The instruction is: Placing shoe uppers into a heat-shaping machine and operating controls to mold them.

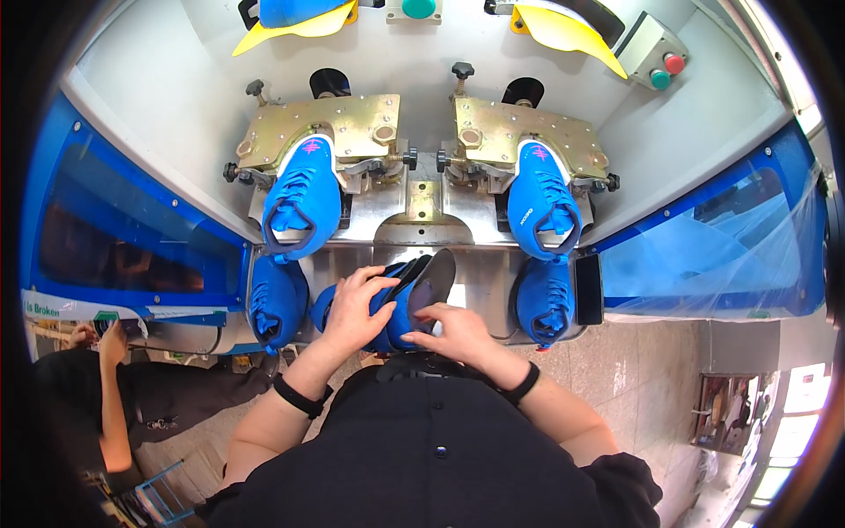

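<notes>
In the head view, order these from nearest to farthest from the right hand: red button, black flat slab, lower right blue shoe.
1. Lower right blue shoe: just to the right of the right hand.
2. Black flat slab: farther right, beyond that shoe.
3. Red button: well away, on the box at upper right.

Co-worker (pixel 70 396) in blk lower L, cluttered shelf (pixel 729 378) lower R, tiled flr (pixel 629 378) beside.

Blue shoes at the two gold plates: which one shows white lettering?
The right shoe, at the right-hand plate: white lettering shows on its left side. The left shoe shows none.
</notes>
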Demonstrator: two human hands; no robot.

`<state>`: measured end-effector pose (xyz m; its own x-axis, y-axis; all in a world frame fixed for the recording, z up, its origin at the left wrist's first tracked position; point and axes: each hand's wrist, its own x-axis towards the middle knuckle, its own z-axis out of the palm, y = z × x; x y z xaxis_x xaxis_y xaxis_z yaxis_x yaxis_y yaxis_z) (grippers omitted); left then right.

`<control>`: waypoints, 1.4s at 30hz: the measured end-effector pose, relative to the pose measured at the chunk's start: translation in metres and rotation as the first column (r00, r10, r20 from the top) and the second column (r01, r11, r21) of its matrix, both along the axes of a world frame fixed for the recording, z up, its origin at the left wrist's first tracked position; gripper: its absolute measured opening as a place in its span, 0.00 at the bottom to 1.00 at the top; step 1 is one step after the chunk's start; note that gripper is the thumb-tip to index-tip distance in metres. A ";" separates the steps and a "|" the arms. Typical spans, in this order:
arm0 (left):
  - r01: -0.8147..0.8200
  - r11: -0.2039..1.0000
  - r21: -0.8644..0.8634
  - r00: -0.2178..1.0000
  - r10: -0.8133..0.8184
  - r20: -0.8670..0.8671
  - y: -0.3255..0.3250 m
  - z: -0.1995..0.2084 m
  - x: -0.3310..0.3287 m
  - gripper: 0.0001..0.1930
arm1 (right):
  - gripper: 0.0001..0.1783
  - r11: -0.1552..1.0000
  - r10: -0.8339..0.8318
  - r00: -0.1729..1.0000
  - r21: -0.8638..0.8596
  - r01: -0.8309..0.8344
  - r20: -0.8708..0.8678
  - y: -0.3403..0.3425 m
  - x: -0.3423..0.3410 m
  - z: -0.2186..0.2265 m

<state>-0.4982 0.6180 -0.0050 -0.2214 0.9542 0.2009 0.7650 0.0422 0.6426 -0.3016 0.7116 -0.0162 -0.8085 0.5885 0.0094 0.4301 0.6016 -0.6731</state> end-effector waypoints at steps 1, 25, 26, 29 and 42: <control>-0.013 0.997 -0.075 1.000 0.012 -0.010 0.001 -0.002 0.000 0.19 | 0.17 0.991 0.013 1.000 -0.135 -0.013 -0.005 -0.003 -0.009 -0.009; 0.258 0.938 0.233 -0.238 -0.172 0.956 0.075 0.103 0.046 0.21 | 0.22 0.739 -0.011 0.790 0.528 0.419 -0.612 0.022 0.054 0.148; 0.257 0.912 0.318 -0.193 -0.274 0.942 0.074 0.105 0.046 0.21 | 0.22 0.717 -0.053 0.806 0.539 0.441 -0.590 0.035 0.056 0.159; 0.242 0.916 0.318 -0.061 -0.313 0.948 0.065 0.103 0.041 0.19 | 0.18 0.717 -0.091 0.763 0.489 0.496 -0.640 0.085 0.059 0.200; -0.049 0.990 0.136 0.062 -0.133 0.989 -0.010 0.066 -0.003 0.13 | 0.23 0.602 -0.152 0.438 0.269 0.752 -0.886 0.283 0.001 0.239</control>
